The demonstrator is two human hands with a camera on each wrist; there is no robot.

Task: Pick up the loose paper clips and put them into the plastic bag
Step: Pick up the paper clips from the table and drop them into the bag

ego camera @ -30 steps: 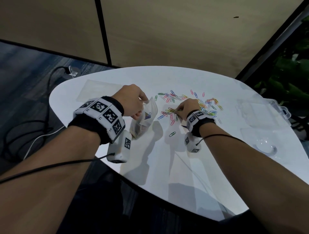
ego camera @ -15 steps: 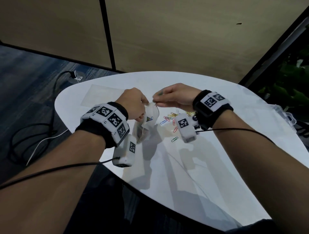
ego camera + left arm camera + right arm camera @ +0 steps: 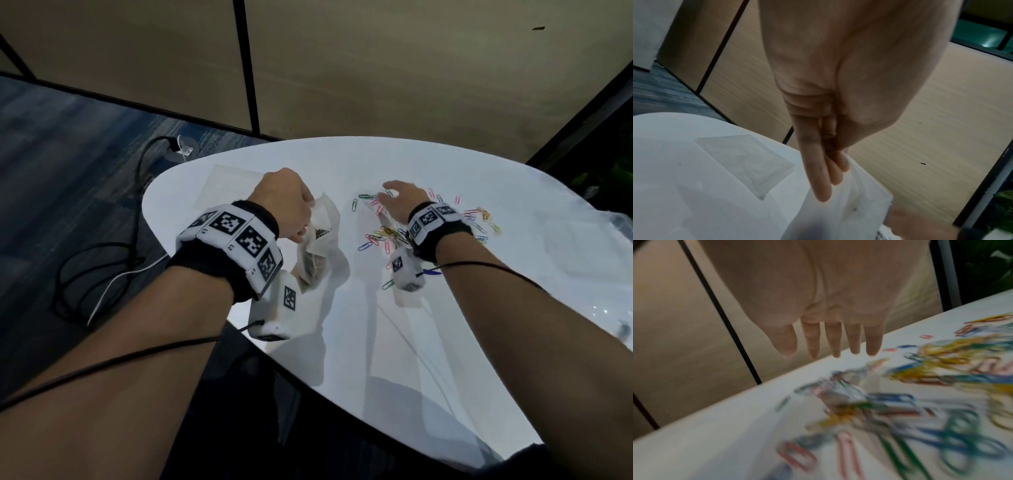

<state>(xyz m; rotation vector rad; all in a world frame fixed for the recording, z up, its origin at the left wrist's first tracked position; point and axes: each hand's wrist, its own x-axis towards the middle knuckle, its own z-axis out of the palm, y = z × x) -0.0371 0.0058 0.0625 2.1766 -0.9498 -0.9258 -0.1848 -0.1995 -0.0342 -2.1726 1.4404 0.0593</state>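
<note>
The left hand (image 3: 286, 202), just left of centre in the head view, pinches the top edge of the plastic bag (image 3: 320, 240), which hangs below it over the white table (image 3: 411, 342) with a few clips showing inside. The right hand (image 3: 400, 202), right of centre, hovers with fingers (image 3: 835, 340) spread and straight, holding nothing, above the loose paper clips (image 3: 383, 236) scattered in many colours on the tabletop. A flat clear bag (image 3: 744, 160) lies on the table at the left of the left wrist view.
</note>
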